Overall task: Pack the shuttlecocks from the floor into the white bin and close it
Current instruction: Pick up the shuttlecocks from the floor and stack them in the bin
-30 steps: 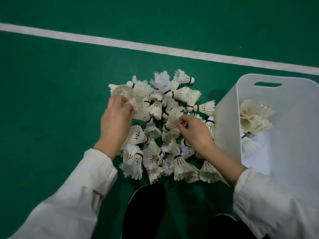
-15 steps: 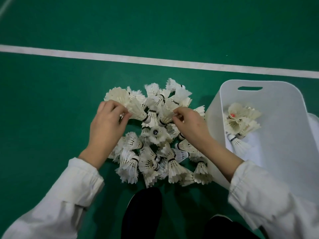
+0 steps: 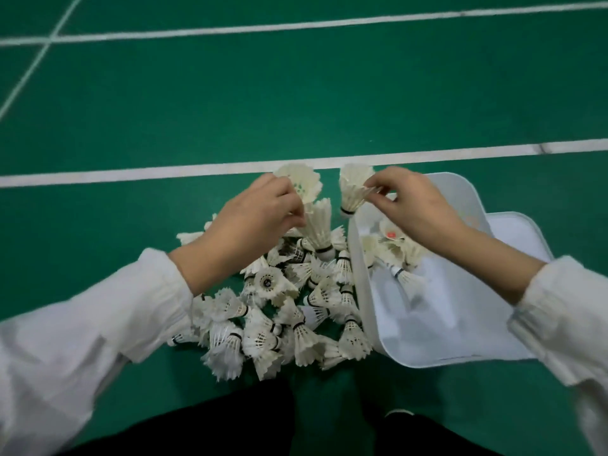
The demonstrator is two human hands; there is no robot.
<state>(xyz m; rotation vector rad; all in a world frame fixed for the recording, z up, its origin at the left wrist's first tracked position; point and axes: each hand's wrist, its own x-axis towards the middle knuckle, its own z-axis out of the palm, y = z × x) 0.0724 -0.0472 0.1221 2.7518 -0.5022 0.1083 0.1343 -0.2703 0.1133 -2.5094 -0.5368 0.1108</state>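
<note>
Two shuttlecocks (image 3: 319, 225) in left grip (image 3: 253, 222), one shuttlecock (image 3: 353, 189) in right grip (image 3: 418, 205), perhaps four in white bin (image 3: 444, 330).

green court floor (image 3: 296, 103) down here, a white line (image 3: 131, 174) running straight across it just beyond the heap, a second line (image 3: 329, 26) farther back with a slanting line (image 3: 29, 74) cutting through it at the left. a loose pile of white shuttlecocks (image 3: 279, 320) lies tumbled on the green, corks pointing every way. the white bin (image 3: 444, 361) sits on the floor hard against the pile's right edge.
</note>
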